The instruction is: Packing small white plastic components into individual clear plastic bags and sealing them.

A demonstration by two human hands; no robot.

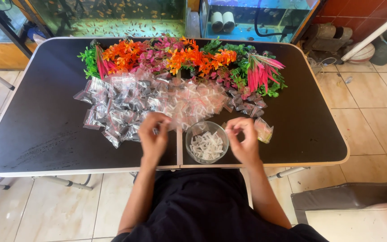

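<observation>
Two hands work beside a clear glass bowl [207, 142] of small white pieces. Left hand [153, 136], left of the bowl, fingers curled narrow on a small clear zip bag [161, 130]. Right hand [245, 139], right of the bowl, fingertips pinched; what it holds cannot be told. Bag pile [148, 103] behind the bowl, plastic plants [180, 58] further back.

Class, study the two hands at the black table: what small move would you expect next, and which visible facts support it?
Probably the right hand dips into the clear bowl for one small white piece. The bowl sits between both hands, full of pieces. The left hand rests at the edge of the heap of small clear bags, seemingly pinching one, though blur hides the grip.
</observation>
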